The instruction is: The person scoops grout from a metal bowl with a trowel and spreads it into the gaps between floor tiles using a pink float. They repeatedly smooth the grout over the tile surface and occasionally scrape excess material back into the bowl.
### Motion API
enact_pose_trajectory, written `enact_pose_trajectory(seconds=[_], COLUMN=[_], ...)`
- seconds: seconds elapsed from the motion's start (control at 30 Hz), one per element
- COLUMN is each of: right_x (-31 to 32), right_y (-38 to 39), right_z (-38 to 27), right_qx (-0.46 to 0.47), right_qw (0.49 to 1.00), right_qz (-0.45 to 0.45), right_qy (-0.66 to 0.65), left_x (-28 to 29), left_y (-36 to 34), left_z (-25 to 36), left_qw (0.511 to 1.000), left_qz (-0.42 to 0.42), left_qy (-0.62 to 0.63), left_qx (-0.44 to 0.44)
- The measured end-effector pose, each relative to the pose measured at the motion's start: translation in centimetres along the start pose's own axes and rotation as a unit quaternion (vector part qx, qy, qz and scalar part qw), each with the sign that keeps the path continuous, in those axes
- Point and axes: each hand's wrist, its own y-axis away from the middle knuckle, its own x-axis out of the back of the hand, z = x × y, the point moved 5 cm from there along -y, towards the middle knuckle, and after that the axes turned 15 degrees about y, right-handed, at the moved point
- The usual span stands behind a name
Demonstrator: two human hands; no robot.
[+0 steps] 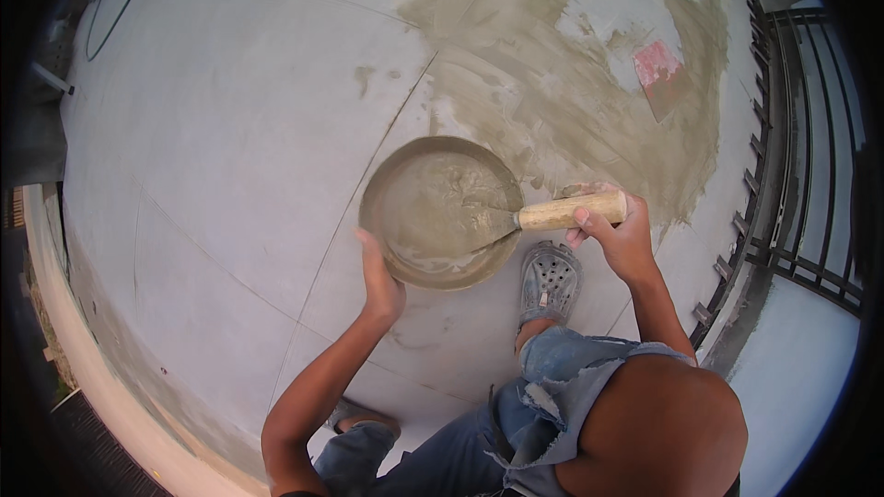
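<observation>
A round bowl (435,280) with mud-coated walls holds wet grey-brown mortar (428,207) in front of me. My left hand (379,281) holds the bowl at its near left side; some of its fingers are hidden against the wall. A trowel's wooden handle (564,213) lies in the grip of my right hand (612,228), to the right of the bowl. From that handle a metal shank crosses the bowl's right rim, and the blade is partly sunk in the mortar. Dried pale mortar marks my right fingers.
Beyond the bowl, wet mortar (516,92) is smeared over the pale grey floor (221,129). A red scraper-like piece (661,78), partly coated, lies on it. My clog (551,281) stands close to the bowl. Dark metal railing (820,147) runs along the right; a low ledge (101,387) borders the left.
</observation>
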Motion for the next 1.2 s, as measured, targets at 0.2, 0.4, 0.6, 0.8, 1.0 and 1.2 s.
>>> enact_pose_trajectory(seconds=[0.2,0.4,0.6,0.8,1.0,1.2], right_x=[0.0,-2.4,-2.4,4.1,19.5,29.2], right_y=[-2.4,-4.9,-6.7,-7.2,-14.6,-22.1], right_z=[-1.3,-8.0,-12.4,-12.8,-10.2,-3.5], right_qx=[0.041,0.122,0.165,0.277,0.183,0.088], right_qw=[0.994,0.965,0.929,0.945,0.941,0.787], right_qz=[-0.031,-0.088,-0.098,-0.003,0.117,-0.091], right_qy=[-0.095,-0.217,-0.317,-0.172,0.258,0.604], left_x=[-1.9,-6.3,-11.4,-14.5,-12.8,-6.8], left_y=[-0.1,1.4,1.9,1.4,0.5,-3.9], left_z=[3.6,11.4,17.3,19.4,18.5,9.4], left_qw=[0.999,0.994,0.993,0.989,0.987,0.991], left_qz=[-0.021,0.049,0.040,0.004,-0.016,-0.053], left_qy=[-0.044,-0.089,-0.103,-0.145,-0.159,-0.099], left_qx=[0.018,-0.031,-0.038,-0.015,0.022,0.073])
